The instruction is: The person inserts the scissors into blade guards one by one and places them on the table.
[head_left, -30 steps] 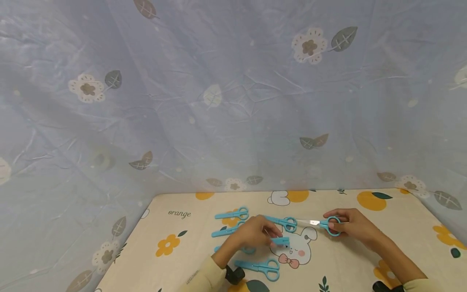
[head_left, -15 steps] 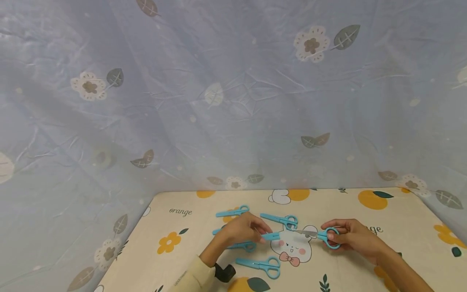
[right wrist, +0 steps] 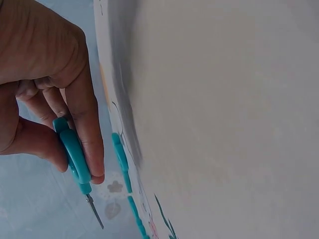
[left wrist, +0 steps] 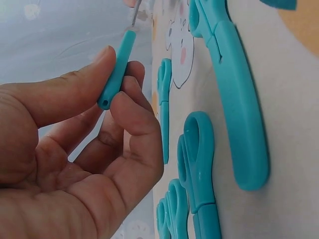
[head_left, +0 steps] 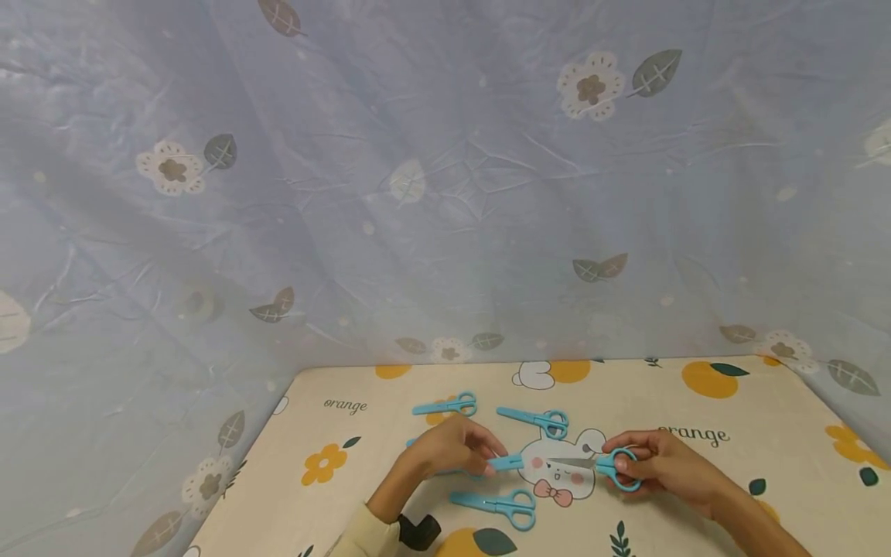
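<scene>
Between thumb and fingers, my left hand (head_left: 452, 450) pinches a light-blue blade cover (head_left: 506, 463), seen closely as a slim teal sleeve (left wrist: 118, 69) in the left wrist view. My right hand (head_left: 664, 464) grips the light-blue handles of a pair of scissors (head_left: 622, 469). Their bare metal blades (head_left: 574, 463) are together and point left at the cover, with a small gap between tip and cover in the head view. In the right wrist view, thumb and fingers hold the scissors (right wrist: 75, 152) by one handle loop.
Covered scissors lie on the patterned tablecloth (head_left: 696, 510): one pair at the back left (head_left: 445, 406), one behind the hands (head_left: 536, 420), one in front (head_left: 494, 505). More lie partly hidden beneath the left hand. A grey-blue curtain (head_left: 445, 255) hangs behind the table.
My right hand has come left and nearer the body with the scissors. My left hand has shifted left with the cover. Blades and cover now lie roughly in one line.
</scene>
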Action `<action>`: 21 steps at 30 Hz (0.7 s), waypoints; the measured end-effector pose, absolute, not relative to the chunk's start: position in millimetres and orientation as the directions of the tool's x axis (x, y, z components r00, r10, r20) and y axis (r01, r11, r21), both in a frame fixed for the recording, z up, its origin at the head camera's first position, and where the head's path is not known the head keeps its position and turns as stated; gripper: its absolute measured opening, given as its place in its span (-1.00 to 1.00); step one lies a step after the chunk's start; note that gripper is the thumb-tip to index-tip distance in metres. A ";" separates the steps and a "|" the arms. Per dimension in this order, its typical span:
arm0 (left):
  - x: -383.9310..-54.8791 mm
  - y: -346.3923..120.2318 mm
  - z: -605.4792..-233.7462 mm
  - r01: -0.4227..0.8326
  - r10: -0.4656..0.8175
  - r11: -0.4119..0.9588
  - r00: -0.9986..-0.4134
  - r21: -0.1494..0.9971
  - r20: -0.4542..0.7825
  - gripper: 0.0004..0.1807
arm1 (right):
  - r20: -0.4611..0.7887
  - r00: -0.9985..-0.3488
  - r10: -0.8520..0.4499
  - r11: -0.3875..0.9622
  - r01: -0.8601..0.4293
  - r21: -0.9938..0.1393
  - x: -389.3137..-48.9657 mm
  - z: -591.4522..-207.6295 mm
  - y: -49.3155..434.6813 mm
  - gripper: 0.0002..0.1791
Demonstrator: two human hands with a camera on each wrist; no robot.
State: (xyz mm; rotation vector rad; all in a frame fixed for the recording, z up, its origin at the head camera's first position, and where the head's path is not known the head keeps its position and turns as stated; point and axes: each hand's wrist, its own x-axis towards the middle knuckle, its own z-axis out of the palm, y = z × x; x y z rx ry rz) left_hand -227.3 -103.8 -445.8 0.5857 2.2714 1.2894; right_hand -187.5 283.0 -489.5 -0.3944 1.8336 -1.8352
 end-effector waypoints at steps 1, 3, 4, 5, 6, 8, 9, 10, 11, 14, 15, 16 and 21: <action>-226.7 -104.3 -445.8 0.123 0.570 0.462 -0.800 0.878 -0.187 -0.73 | -0.158 -0.825 -0.543 0.044 0.160 -0.986 -186.3 -489.6 281.8 -0.60; -225.3 -105.0 -445.7 0.095 0.574 0.446 -0.793 0.890 -0.203 -0.73 | -0.169 -0.823 -0.542 0.046 0.172 -0.984 -184.2 -489.8 278.9 -0.58; -224.8 -105.1 -445.9 0.081 0.577 0.438 -0.789 0.895 -0.211 -0.73 | -0.169 -0.822 -0.543 0.047 0.171 -0.984 -183.4 -490.2 277.5 -0.56; -224.1 -105.1 -446.0 0.069 0.577 0.434 -0.787 0.898 -0.218 -0.72 | -0.169 -0.821 -0.546 0.049 0.170 -0.984 -182.7 -490.5 276.0 -0.54; -223.2 -105.2 -446.0 0.051 0.579 0.426 -0.782 0.903 -0.229 -0.72 | -0.167 -0.818 -0.550 0.051 0.167 -0.985 -182.1 -491.1 274.4 -0.54; -222.4 -105.2 -446.4 0.025 0.580 0.417 -0.777 0.908 -0.245 -0.72 | -0.157 -0.809 -0.566 0.049 0.157 -0.986 -182.0 -491.6 271.3 -0.52; -222.0 -105.3 -446.7 0.016 0.581 0.414 -0.775 0.910 -0.250 -0.71 | -0.150 -0.804 -0.576 0.043 0.153 -0.987 -182.0 -492.4 269.8 -0.52; -221.5 -105.4 -447.1 0.009 0.580 0.411 -0.774 0.912 -0.254 -0.71 | -0.141 -0.797 -0.587 0.036 0.149 -0.988 -181.9 -493.2 268.4 -0.53; -221.0 -105.5 -447.3 0.003 0.581 0.406 -0.773 0.914 -0.256 -0.71 | -0.135 -0.792 -0.595 0.028 0.147 -0.989 -181.8 -494.1 267.2 -0.54; -220.2 -106.0 -448.2 -0.014 0.583 0.399 -0.768 0.917 -0.266 -0.70 | -0.133 -0.778 -0.615 0.007 0.163 -0.987 -180.8 -496.0 264.9 -0.57; -220.0 -106.0 -448.3 -0.017 0.584 0.399 -0.766 0.917 -0.268 -0.70 | -0.133 -0.774 -0.619 0.001 0.169 -0.986 -180.4 -496.3 264.4 -0.59; -220.0 -106.1 -448.4 -0.018 0.586 0.398 -0.764 0.917 -0.270 -0.70 | -0.132 -0.771 -0.623 -0.002 0.171 -0.985 -179.9 -496.4 264.1 -0.59; -219.8 -106.0 -447.4 -0.026 0.596 0.394 -0.754 0.919 -0.277 -0.71 | -0.133 -0.767 -0.628 -0.007 0.177 -0.984 -178.7 -494.3 263.1 -0.59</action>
